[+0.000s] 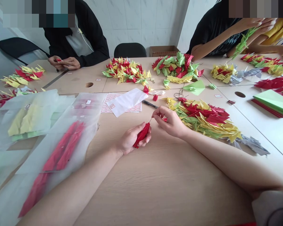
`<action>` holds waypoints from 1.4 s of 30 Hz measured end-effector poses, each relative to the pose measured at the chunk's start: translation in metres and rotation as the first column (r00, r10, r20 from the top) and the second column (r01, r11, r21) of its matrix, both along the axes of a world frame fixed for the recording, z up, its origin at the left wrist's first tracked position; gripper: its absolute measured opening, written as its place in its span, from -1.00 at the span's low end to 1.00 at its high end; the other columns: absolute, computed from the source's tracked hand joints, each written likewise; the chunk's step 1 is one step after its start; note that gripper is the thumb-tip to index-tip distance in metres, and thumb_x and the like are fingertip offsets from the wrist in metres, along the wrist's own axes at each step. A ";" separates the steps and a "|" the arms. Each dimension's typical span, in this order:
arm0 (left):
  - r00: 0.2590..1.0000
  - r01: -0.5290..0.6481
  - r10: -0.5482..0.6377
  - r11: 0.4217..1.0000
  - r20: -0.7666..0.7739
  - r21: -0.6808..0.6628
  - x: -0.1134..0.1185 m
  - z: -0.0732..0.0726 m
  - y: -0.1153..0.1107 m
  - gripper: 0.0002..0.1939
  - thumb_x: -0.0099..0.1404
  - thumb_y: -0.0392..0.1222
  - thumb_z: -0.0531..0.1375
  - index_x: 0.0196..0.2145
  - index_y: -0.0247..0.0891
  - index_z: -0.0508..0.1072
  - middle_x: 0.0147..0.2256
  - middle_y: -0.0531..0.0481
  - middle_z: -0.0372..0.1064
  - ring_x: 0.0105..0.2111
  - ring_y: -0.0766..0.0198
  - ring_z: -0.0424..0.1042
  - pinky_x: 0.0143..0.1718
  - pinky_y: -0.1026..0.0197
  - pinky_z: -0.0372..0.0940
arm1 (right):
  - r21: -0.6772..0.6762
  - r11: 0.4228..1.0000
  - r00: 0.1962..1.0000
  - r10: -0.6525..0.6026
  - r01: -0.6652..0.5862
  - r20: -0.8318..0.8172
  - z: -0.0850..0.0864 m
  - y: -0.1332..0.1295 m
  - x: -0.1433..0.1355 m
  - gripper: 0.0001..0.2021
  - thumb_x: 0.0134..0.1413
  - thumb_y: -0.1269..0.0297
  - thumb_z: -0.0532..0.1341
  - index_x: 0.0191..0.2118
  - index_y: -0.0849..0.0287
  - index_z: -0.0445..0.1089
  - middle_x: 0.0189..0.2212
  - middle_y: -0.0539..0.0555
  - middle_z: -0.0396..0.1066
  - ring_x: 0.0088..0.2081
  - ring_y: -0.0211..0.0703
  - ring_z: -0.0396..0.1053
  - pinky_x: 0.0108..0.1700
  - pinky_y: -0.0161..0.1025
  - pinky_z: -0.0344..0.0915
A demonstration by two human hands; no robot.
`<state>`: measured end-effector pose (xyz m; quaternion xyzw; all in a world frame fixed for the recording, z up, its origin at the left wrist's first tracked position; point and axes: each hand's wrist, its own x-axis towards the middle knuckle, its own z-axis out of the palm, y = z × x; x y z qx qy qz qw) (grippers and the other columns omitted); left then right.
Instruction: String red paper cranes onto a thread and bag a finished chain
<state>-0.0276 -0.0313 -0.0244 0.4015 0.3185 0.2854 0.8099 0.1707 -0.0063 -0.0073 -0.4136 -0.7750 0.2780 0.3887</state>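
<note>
My left hand [134, 136] is closed round a bundle of red folded paper [141, 135], which looks like folded paper cranes pressed together. At the bundle's upper end a thin dark line, a thread or a needle [151, 120], runs up to my right hand [168, 121]. The fingertips of that hand are pinched on it, a short way above and right of the bundle. A bit of red paper shows beside the right fingers. Just beyond the right wrist lies a heap of red, yellow and green folded paper cranes [202, 117]. A dark pen [150, 104] lies behind the right hand.
Frosted plastic bags [58, 150] with red, yellow and green paper cover the left side. A white paper [127, 101] lies on printed sheets. More crane heaps [126, 70] stand farther back. Green and red square paper [273, 102] is stacked right. Other people [91, 37] sit across the table.
</note>
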 end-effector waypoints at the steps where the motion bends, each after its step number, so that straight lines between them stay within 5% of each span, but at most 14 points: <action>1: 1.000 -0.011 0.011 1.000 -0.011 0.002 0.000 0.000 0.000 -0.59 0.39 0.12 0.05 -0.32 -0.32 0.41 -0.55 0.02 0.34 -0.68 0.47 0.16 -0.63 0.40 0.06 | -0.012 1.000 1.000 0.000 0.000 -0.001 0.000 0.000 0.000 -0.91 0.19 0.36 0.09 -0.33 0.17 0.30 -0.39 0.03 0.34 -0.38 -0.25 0.29 -0.34 -0.30 0.23; 7: 0.999 -0.042 0.041 0.998 0.011 0.042 -0.001 -0.001 0.001 -0.41 0.31 0.26 0.10 -0.15 -0.39 0.51 -0.33 -0.21 0.53 -0.37 0.20 0.53 -0.32 0.24 0.38 | -0.047 0.998 0.998 -0.054 0.053 -0.026 -0.001 0.004 0.002 -0.91 0.15 0.37 0.10 -0.33 0.18 0.33 -0.39 0.03 0.39 -0.39 -0.25 0.29 -0.35 -0.30 0.20; 13: 0.992 -0.084 0.095 0.986 -0.077 0.142 -0.001 -0.003 0.002 -0.61 0.27 0.00 0.27 -0.11 -0.38 0.52 -0.26 -0.22 0.56 -0.27 0.14 0.57 -0.25 0.22 0.40 | -0.040 0.996 0.996 -0.083 0.082 -0.037 -0.002 0.007 0.003 -0.88 0.18 0.31 0.11 -0.32 0.19 0.36 -0.38 0.03 0.41 -0.39 -0.25 0.28 -0.33 -0.29 0.20; 20: 0.972 -0.171 0.191 0.974 -0.140 0.146 0.000 -0.006 0.002 -0.63 0.24 0.00 0.29 -0.20 -0.41 0.55 -0.26 -0.25 0.57 -0.25 0.09 0.58 -0.27 0.21 0.43 | -0.042 0.997 0.996 -0.066 0.064 -0.053 -0.004 0.008 0.003 -0.82 0.27 0.28 0.10 -0.24 0.17 0.43 -0.29 0.06 0.45 -0.28 -0.21 0.35 -0.21 -0.26 0.24; 26: 0.944 -0.251 0.288 0.943 -0.158 0.220 0.001 -0.005 0.001 -0.61 0.25 0.03 0.28 -0.17 -0.39 0.57 -0.22 -0.25 0.57 -0.21 0.08 0.57 -0.21 0.16 0.42 | 0.121 0.980 0.985 -0.152 0.161 -0.075 -0.006 0.000 0.000 -0.86 0.30 0.24 0.08 -0.23 0.13 0.35 -0.30 0.08 0.34 -0.23 -0.15 0.28 -0.17 -0.20 0.26; 31: 0.946 -0.242 0.302 0.901 -0.120 0.359 0.002 -0.007 0.000 -0.62 0.25 0.02 0.29 -0.16 -0.37 0.58 -0.20 -0.18 0.56 -0.19 0.07 0.56 -0.06 0.03 0.42 | 0.150 0.988 0.999 -0.044 0.047 -0.021 -0.002 -0.014 -0.006 -0.85 0.25 0.19 0.17 -0.15 0.12 0.36 -0.22 0.12 0.33 -0.16 -0.10 0.28 -0.12 -0.15 0.28; 36: 0.937 -0.149 0.263 0.895 -0.229 0.421 0.001 -0.004 -0.001 -0.65 0.26 0.01 0.28 -0.12 -0.31 0.58 -0.19 -0.16 0.57 -0.13 0.09 0.54 -0.08 0.11 0.41 | 0.053 0.999 0.999 0.000 0.002 -0.032 -0.002 -0.012 -0.007 -0.84 0.23 0.18 0.21 -0.30 0.14 0.44 -0.25 0.11 0.34 -0.13 -0.08 0.31 -0.05 -0.12 0.27; 42: 0.865 -0.382 0.461 0.862 -0.200 0.332 0.001 -0.005 0.002 -0.62 0.12 -0.02 0.39 -0.19 -0.35 0.58 -0.31 -0.15 0.58 -0.33 0.21 0.55 -0.26 0.22 0.44 | -0.153 0.983 0.981 -0.126 0.103 -0.150 -0.009 -0.001 -0.004 -0.70 0.20 0.03 0.21 -0.39 0.16 0.42 -0.31 0.07 0.33 -0.26 -0.15 0.33 -0.20 -0.19 0.30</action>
